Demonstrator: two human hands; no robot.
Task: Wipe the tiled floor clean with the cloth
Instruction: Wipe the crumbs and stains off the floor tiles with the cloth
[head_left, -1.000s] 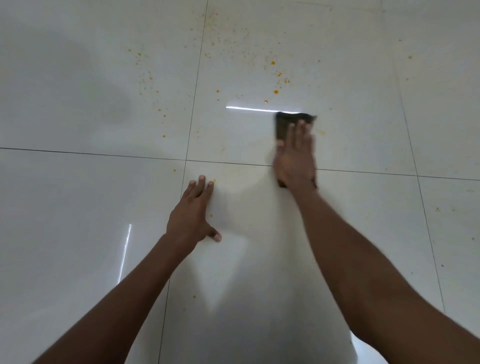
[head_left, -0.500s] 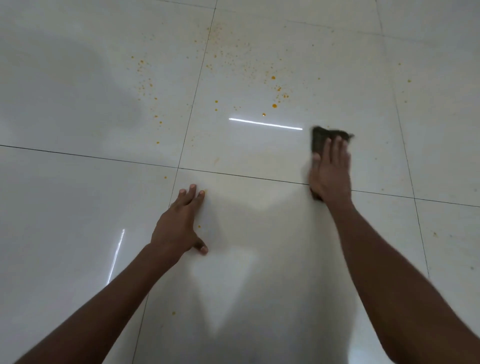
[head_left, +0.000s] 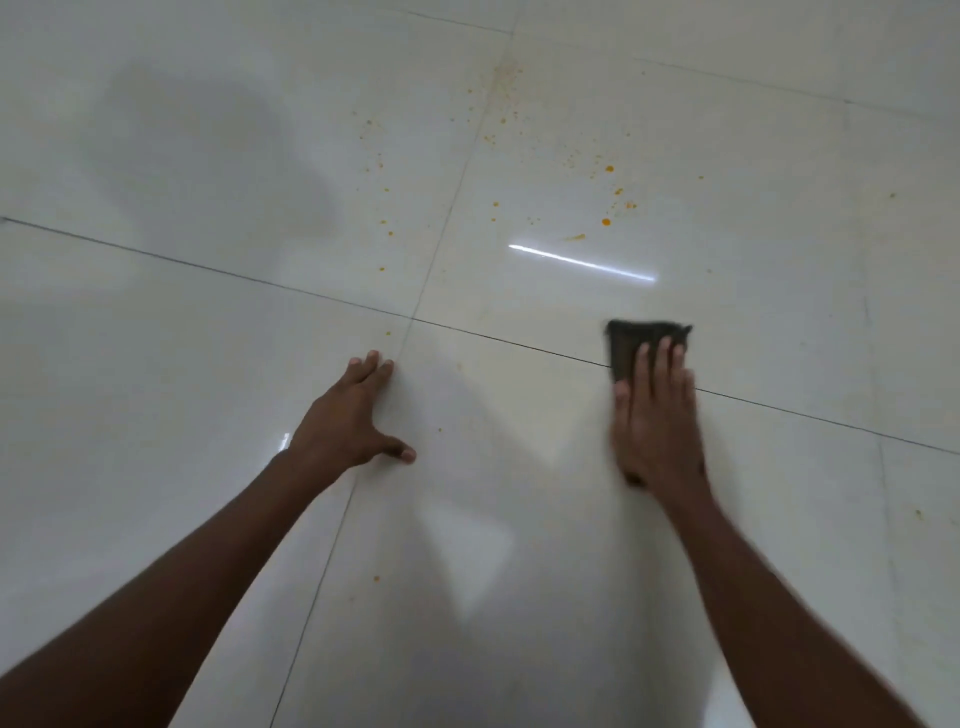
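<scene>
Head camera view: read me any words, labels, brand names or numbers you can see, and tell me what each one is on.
None: no readable text shows.
The dark cloth under the right hand bears no visible label.
The tiled floor has only orange specks, grout lines and light reflections.
The left hand rests on bare tile.

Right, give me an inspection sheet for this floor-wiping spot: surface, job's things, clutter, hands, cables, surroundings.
Surface: glossy pale tiled floor with dark grout lines; orange spots scattered across the far tiles, a few stray ones nearer.
Job's things: dark cloth flat on the floor, straddling a grout line, short of the main spatter.
Clutter: nothing seen.
Hands: right hand pressed flat on the cloth with straight fingers, slightly blurred; left hand braced flat on the bare tile, thumb spread.
Cables: nothing seen.
Surroundings: only tiles in view; a bright light streak reflects off the floor, with soft shadows on it.
</scene>
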